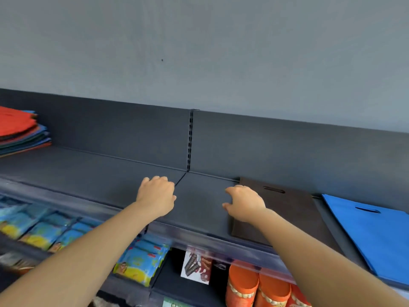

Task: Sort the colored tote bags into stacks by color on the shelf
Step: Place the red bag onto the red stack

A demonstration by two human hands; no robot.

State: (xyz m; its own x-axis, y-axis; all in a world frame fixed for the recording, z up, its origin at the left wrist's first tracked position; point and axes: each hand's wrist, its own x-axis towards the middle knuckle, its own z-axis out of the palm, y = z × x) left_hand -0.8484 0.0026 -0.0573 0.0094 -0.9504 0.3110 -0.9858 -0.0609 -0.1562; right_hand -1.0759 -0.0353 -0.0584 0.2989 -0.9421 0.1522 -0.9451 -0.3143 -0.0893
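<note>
A mixed pile of tote bags [21,131], red on top with blue, green and dark ones beneath, lies at the far left of the dark top shelf [106,176]. A brown tote bag [290,209] lies flat on the shelf to the right of centre, and a blue tote bag [374,238] lies flat beside it at the far right. My left hand [156,196] hovers over the bare middle of the shelf with fingers loosely curled and holds nothing. My right hand [243,203] is over the brown bag's left edge, fingers loosely curled, with nothing in it.
The shelf's back panel has a slotted upright [190,140] at its middle. Below the shelf's front rail [221,242], a lower shelf holds blue-and-yellow snack packets [141,260], a biscuit box [195,265] and orange tubs [256,286].
</note>
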